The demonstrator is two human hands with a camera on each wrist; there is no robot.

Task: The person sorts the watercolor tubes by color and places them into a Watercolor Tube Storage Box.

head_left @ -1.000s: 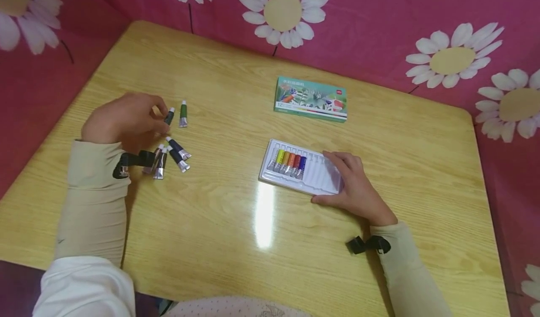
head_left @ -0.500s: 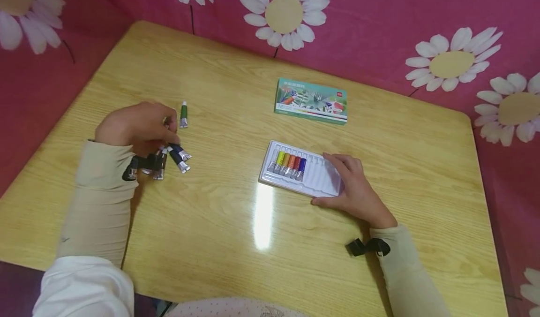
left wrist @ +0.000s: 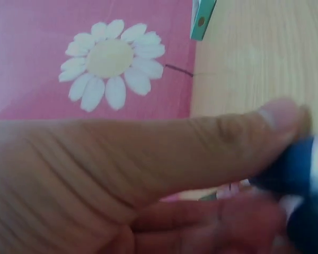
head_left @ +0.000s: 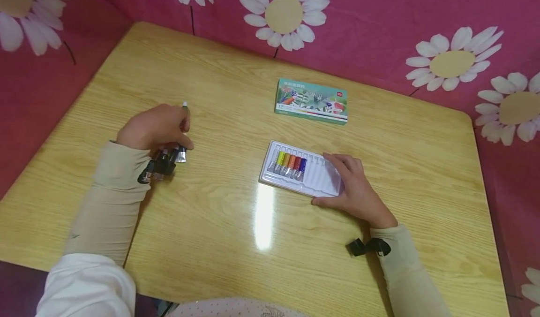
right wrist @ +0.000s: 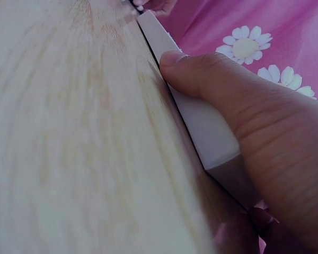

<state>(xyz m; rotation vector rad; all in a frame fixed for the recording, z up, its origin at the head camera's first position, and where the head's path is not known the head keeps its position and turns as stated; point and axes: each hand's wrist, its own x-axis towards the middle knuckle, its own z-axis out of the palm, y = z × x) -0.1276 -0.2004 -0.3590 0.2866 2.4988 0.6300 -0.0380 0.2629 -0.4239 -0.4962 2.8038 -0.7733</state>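
Note:
My left hand [head_left: 153, 127] is bent over several small paint tubes at the table's left. Its thumb and fingers pinch a dark tube [left wrist: 289, 164], whose far end lies outside the left wrist view. A green tube [head_left: 184, 104] pokes out past the fingers, and the silver end of a dark tube [head_left: 181, 155] shows below them. Hand and wrist strap hide most of the pile. My right hand [head_left: 356, 185] grips the right end of a white plastic tray [head_left: 322, 174], thumb along its near side [right wrist: 201, 127]. Several coloured tubes [head_left: 291, 163] fill the tray's left slots; bare slots show at right.
A green printed paint box [head_left: 312, 100] lies flat behind the tray. The wooden table [head_left: 223, 223] meets a pink cloth with white daisies [head_left: 363, 21] along its back and sides. Black camera straps [head_left: 369, 246] are on both wrists.
My left hand has moved right over the pile, from a dark green tube toward the upright green one, now partly covering it. The right hand and tray have stayed in place.

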